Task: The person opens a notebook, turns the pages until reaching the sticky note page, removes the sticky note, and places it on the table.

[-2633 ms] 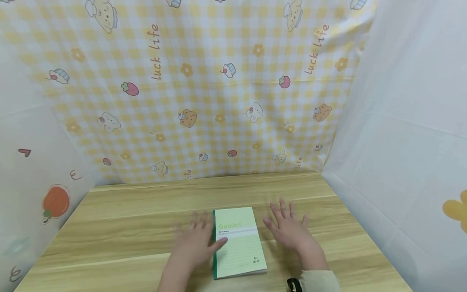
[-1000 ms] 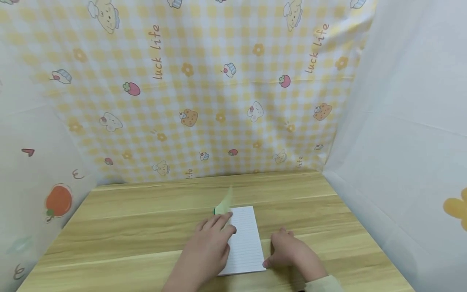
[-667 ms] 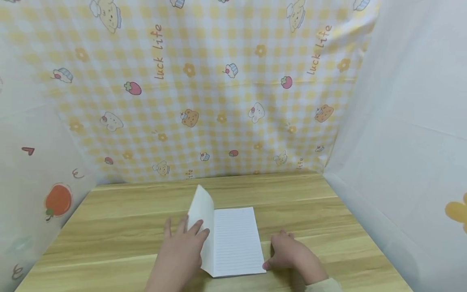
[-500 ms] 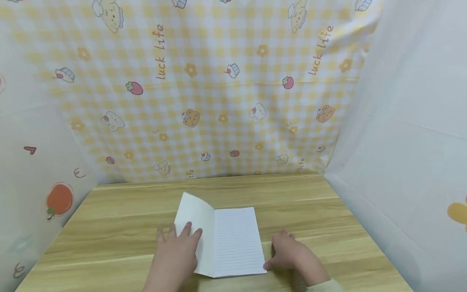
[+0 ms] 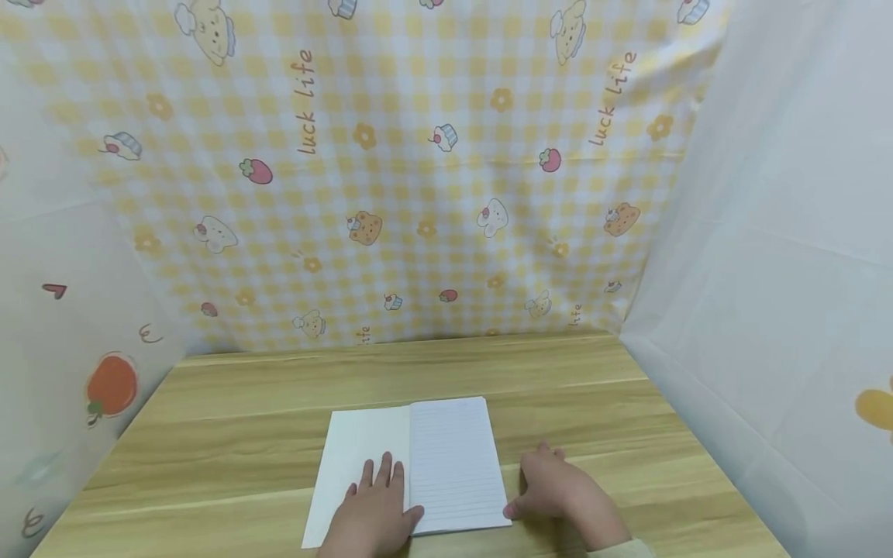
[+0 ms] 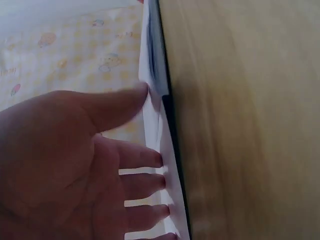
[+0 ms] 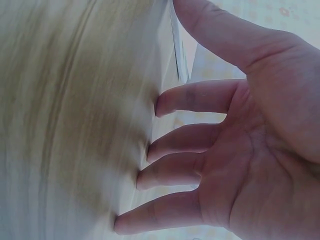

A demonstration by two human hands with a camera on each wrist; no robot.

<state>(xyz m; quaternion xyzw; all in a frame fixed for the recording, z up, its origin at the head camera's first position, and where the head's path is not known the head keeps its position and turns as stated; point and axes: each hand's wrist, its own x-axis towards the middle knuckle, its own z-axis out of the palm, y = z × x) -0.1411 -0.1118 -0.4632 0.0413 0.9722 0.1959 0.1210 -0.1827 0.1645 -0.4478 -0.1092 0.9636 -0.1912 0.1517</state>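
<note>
An opened notebook (image 5: pixel 456 457) lies on the wooden table, its lined white page on the right and the blank inside of its cover (image 5: pixel 356 442) folded out flat to the left. My left hand (image 5: pixel 373 511) presses on the cover near the fold, fingers spread and straight, thumb at the lined page's lower left. In the left wrist view the fingertips (image 6: pixel 162 182) touch the white paper. My right hand (image 5: pixel 558 488) rests beside the notebook, its thumb at the page's lower right corner. The right wrist view shows its other fingertips (image 7: pixel 145 150) set down on the wood.
The wooden table (image 5: pixel 265 387) runs back to a yellow checked cloth (image 5: pixel 418 178) hung behind it. White sheets (image 5: pixel 774 271) close off the left and right sides.
The cover has swung from closed, through upright, to flat on the left, turned by my left hand, which now lies on it. My right hand came in to the notebook's lower right corner and stayed.
</note>
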